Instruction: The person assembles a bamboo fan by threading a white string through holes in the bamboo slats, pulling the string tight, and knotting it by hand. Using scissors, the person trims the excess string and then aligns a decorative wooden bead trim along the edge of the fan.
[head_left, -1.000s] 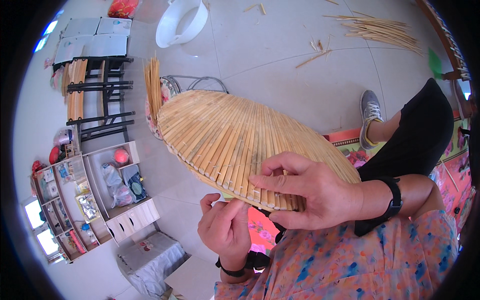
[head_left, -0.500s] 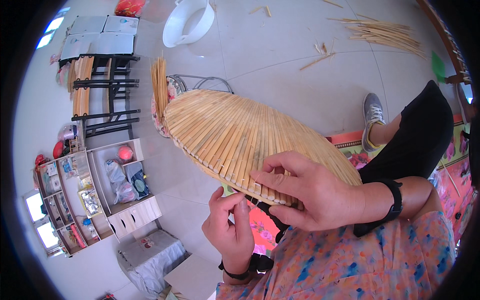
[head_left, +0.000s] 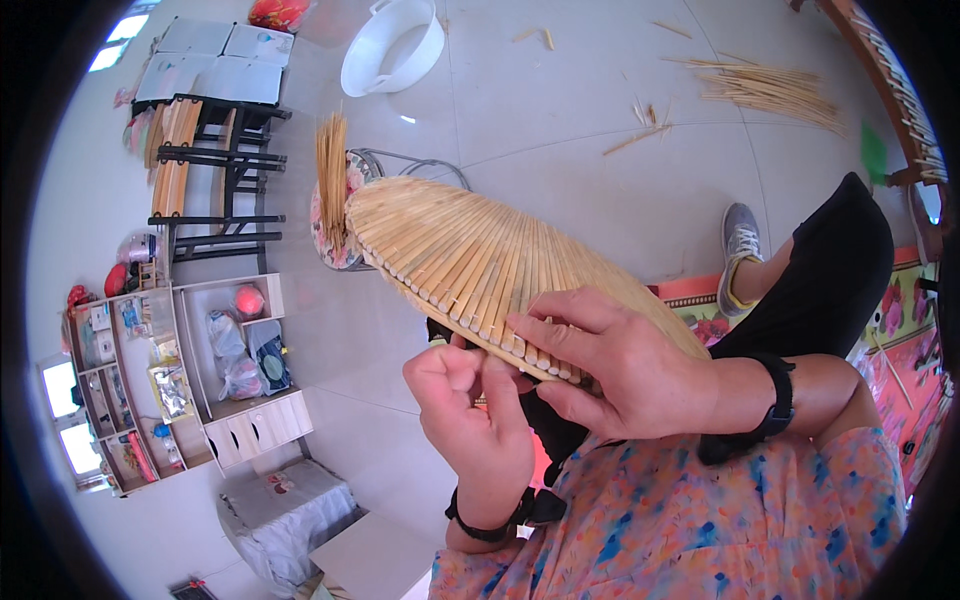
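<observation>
A broad, rounded panel of pale plant stalks [head_left: 480, 250], laid side by side, slants across my lap. Small stitches show along its near edge, where the cut stalk ends line up. My right hand [head_left: 630, 365] grips this edge, fingers on top and thumb lower down, partly beneath the rim. Just below the rim, my left hand [head_left: 470, 400] has thumb and forefinger pinched together close to the panel's underside. Whatever lies between those fingertips is too small or hidden to make out.
A bundle of thin stalks [head_left: 331, 175] lies on a flowered stool [head_left: 358, 175] beyond the panel. Loose stalks [head_left: 770, 93] are spread on the floor at the far right. A white tub [head_left: 395, 60] stands at the back. Shelves [head_left: 255, 440] line the left.
My left hand has moved up against the panel's rim, its pinched fingers now partly under it. The right hand keeps its hold on the edge. The whole view has shifted slightly.
</observation>
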